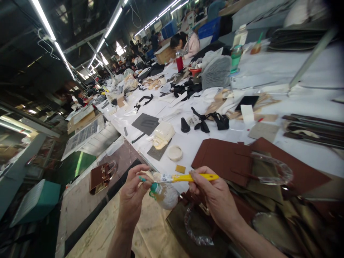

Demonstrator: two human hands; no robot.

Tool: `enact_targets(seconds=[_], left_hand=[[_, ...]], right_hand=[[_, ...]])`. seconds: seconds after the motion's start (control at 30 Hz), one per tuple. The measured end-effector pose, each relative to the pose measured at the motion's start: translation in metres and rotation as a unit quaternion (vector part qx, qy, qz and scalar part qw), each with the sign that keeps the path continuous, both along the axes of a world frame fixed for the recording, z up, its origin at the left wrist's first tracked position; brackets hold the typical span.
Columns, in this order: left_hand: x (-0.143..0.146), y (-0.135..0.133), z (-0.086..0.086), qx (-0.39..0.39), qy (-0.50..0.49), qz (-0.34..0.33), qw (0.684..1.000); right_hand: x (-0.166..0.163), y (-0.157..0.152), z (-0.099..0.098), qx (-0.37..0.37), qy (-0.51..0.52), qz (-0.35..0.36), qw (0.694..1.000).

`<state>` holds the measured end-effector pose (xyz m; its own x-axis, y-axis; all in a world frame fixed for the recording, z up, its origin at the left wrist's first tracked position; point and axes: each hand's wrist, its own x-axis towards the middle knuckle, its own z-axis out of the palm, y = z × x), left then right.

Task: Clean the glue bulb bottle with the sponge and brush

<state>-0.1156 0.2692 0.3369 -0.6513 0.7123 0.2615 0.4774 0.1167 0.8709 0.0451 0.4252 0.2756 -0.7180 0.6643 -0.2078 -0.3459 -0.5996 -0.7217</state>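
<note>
Right of the disc (175,153), a strip of white table (189,146) lets a hand pass toward the cone (185,126), bordered by brown leather (220,157). Left of and beyond the disc, the lump (164,134) stands in the way. Nearer than the disc, the brush (197,177), bottle (169,197) and both hands (left hand (135,190), right hand (211,191)) block.

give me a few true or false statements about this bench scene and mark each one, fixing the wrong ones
1. The right hand holds a yellow-handled brush. True.
2. The brush's bristles point away from the left hand. False: they point toward it.
3. A small brown handbag sits to the left of both hands. True.
4. The black cone lies on its side. False: it stands with its narrow end up.
5. A red bottle stands farther off than the black cone. True.
6. The brush is dipped in the round white lid. False: it is held clear of it.
</note>
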Motion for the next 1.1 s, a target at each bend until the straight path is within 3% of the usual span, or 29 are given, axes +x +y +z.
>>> enact_targets(seconds=[0.17,0.33,0.53,0.77,0.93,1.1], left_hand=[[0.003,0.002,-0.001,-0.011,0.017,0.017,1.0],[0.006,0.003,-0.002,-0.043,0.04,0.07,0.996],[0.005,0.009,0.009,-0.056,0.05,0.056,0.996],[-0.002,0.035,0.023,-0.163,0.07,0.048,0.983],[-0.006,0.047,0.03,-0.243,0.155,0.063,0.956],[-0.003,0.055,0.042,-0.265,0.184,0.011,0.946]], right_hand=[[0.014,-0.003,-0.004,0.043,-0.021,0.001,0.999],[0.028,-0.011,-0.013,0.026,-0.043,0.012,0.999],[0.032,0.013,-0.002,0.0,-0.018,-0.046,0.999],[0.039,0.015,0.002,0.085,0.001,-0.069,0.994],[0.05,0.005,-0.002,0.2,-0.028,0.003,0.979],[0.039,0.003,0.006,0.326,-0.046,0.046,0.943]])
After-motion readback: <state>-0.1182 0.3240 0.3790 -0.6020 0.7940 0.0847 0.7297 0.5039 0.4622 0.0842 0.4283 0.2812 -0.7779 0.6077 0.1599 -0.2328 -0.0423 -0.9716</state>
